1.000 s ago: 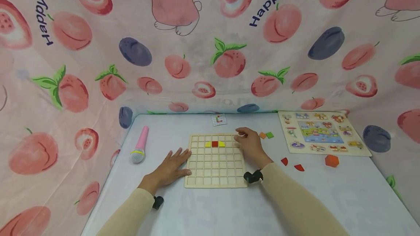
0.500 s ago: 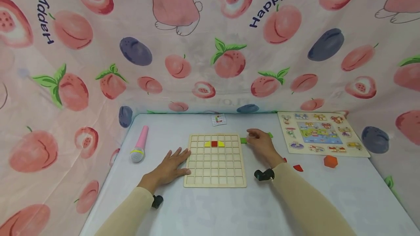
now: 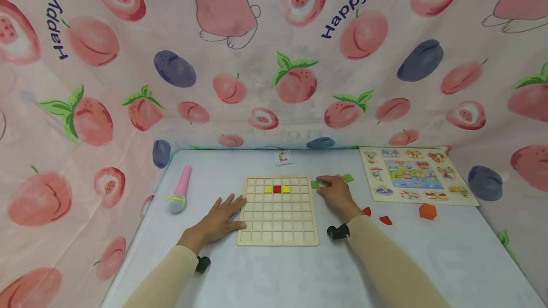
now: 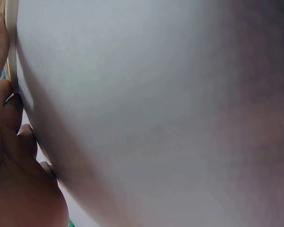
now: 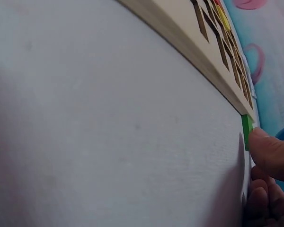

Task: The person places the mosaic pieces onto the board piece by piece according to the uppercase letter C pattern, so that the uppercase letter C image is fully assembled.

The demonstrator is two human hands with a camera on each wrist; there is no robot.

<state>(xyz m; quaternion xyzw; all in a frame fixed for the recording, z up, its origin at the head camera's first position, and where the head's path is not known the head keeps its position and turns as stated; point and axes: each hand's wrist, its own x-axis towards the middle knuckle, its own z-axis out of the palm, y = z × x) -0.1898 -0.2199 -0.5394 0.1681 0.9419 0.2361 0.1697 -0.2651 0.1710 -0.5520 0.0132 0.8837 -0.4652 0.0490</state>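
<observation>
A square wooden grid board (image 3: 278, 217) lies on the white table. One red square tile (image 3: 277, 189) sits in its second row between two yellow pieces (image 3: 268, 189). My left hand (image 3: 216, 222) rests flat, with spread fingers, at the board's left edge. My right hand (image 3: 338, 194) is just off the upper right corner and pinches a green tile (image 3: 314, 184) beside the board's edge. In the right wrist view the thumb (image 5: 270, 149) overlaps the end of that green tile (image 5: 247, 130); the fingertip opposite is hidden.
Another green tile (image 3: 347, 178) lies behind the right hand. Red wedge pieces (image 3: 386, 220) and an orange hexagon block (image 3: 427, 211) lie to the right. A picture puzzle board (image 3: 378, 195) is at the back right, a pattern card (image 3: 283, 158) behind the grid, a pink toy microphone (image 3: 181, 189) at left.
My right hand first moves right, away from the grid's corner, uncovering the green tile, then comes back left onto that tile. The left hand stays in place. The head view shifts slightly.
</observation>
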